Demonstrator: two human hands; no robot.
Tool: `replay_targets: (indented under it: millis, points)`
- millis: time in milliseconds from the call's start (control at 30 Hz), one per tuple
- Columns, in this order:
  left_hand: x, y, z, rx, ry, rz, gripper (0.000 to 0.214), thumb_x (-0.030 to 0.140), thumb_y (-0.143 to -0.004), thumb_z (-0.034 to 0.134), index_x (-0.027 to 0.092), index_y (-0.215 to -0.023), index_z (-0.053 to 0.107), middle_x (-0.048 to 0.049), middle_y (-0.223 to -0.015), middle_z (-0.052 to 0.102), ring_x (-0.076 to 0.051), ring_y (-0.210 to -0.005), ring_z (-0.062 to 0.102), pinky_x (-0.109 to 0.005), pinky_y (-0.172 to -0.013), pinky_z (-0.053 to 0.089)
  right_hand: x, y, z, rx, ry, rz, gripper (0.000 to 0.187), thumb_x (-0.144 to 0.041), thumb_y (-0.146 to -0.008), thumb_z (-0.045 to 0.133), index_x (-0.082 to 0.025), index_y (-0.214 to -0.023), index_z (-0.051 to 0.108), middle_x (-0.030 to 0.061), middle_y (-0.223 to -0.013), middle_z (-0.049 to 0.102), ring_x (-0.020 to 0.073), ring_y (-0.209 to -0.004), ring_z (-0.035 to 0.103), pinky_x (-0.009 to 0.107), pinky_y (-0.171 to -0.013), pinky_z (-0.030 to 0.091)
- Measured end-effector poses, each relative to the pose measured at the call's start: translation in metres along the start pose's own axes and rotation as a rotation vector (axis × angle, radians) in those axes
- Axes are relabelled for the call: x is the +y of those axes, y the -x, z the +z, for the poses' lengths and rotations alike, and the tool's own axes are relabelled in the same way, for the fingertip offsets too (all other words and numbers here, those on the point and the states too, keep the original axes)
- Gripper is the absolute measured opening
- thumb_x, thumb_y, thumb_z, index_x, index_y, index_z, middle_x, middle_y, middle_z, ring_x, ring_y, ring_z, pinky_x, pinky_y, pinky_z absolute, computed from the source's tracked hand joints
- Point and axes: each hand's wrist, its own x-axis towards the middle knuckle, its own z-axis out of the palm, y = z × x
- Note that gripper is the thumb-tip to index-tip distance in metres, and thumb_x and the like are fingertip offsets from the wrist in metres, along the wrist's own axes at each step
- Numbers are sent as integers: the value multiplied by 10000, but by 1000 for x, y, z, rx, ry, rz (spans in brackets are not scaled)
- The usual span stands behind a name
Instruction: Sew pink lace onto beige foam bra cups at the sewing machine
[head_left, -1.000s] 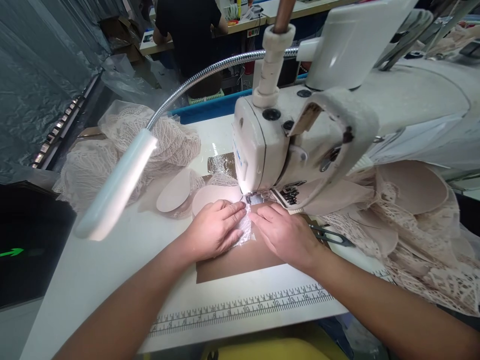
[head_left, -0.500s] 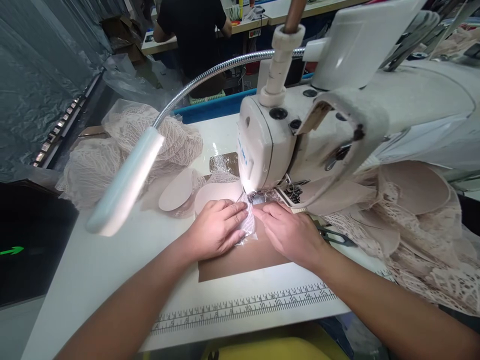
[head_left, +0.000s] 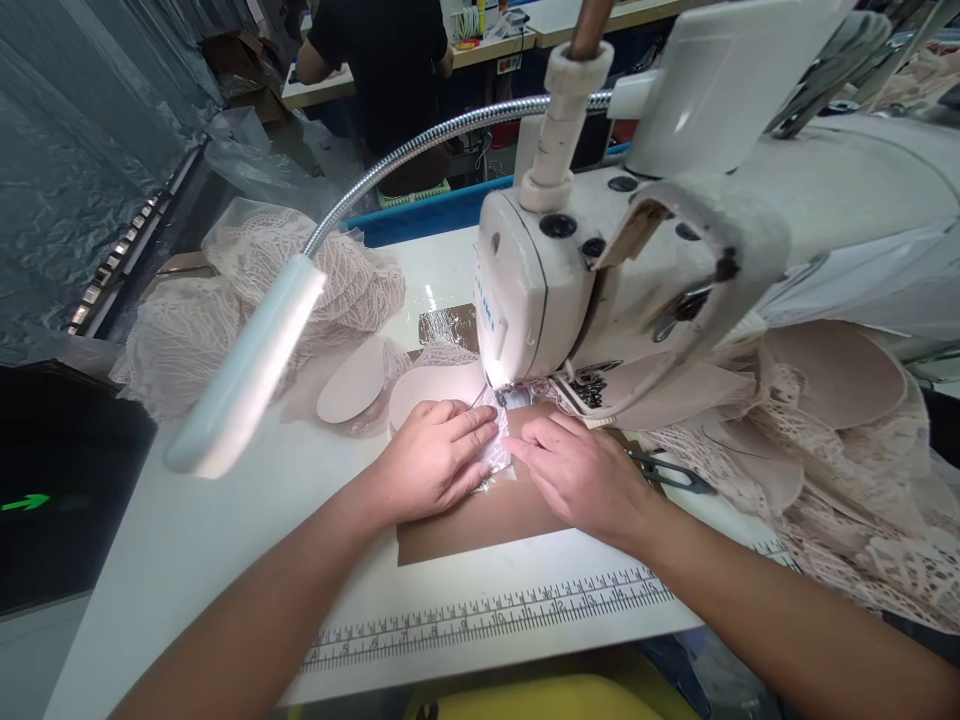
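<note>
My left hand (head_left: 439, 455) lies flat with its fingers stretched, pressing on a small white lace piece (head_left: 496, 450) just in front of the sewing machine's needle area (head_left: 504, 395). Curled fingers on my right hand (head_left: 581, 475) meet the right edge of that lace, though the exact grip is partly hidden. Beneath both hands is a brown sheet (head_left: 465, 530) on the table. A pale smooth fabric cup (head_left: 431, 388) sits beside the needle, behind my left hand. To the right of my right hand rest dark thread snips (head_left: 679, 475).
A lamp (head_left: 247, 365) on a bendy neck hangs over the table's left side. Heaped lace (head_left: 315, 270) lies behind it. More lace and cups (head_left: 832, 400) are piled at right. A printed ruler (head_left: 495, 620) runs along the front edge. Another person (head_left: 382, 80) sits beyond.
My right hand has drawn slightly toward me from the needle, and its fingers have curled in more. My left hand stays in place on the lace.
</note>
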Motion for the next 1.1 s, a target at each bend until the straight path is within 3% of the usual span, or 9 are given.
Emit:
replay_targets:
  millis: [267,533,867,1000,1100]
  points:
    - [-4,-2,2,35,-11,-4,438,355,-926,438,161,-1309,526,-141,-1362,517,-298,-1106,505,-470,-915,414,-1,-5,0,-15,91,70,294,-92,-841,464,-167,-1027,679,53,-768,604,174,-746,508,294,-605,312]
    - [-2,-1,1,-6,-8,27,372,334,-932,432,200,-1246,581,-119,-1333,528,-288,-1098,492,-448,-910,398,5,0,0,12,-52,153,329,-81,-850,428,-188,-1008,696,30,-813,659,134,-673,543,268,-584,355]
    - [0,1,2,72,35,3,376,344,-923,454,175,-1246,546,-134,-1219,573,-260,-1029,526,-410,-873,415,6,2,-5,42,-106,85,306,-80,-838,439,-183,-950,704,26,-766,651,126,-639,523,262,-596,367]
    - [5,-2,5,127,48,-103,254,301,-936,441,143,-949,640,-101,-872,618,-201,-807,546,-325,-718,434,6,3,-5,41,-138,70,290,-77,-824,452,-186,-922,702,23,-757,653,135,-682,556,259,-624,385]
    - [7,-5,6,123,71,-150,274,261,-942,422,149,-780,613,-65,-730,586,-175,-703,513,-298,-655,408,6,4,-4,48,-158,41,279,-74,-819,454,-181,-912,694,23,-758,653,140,-710,572,261,-649,399]
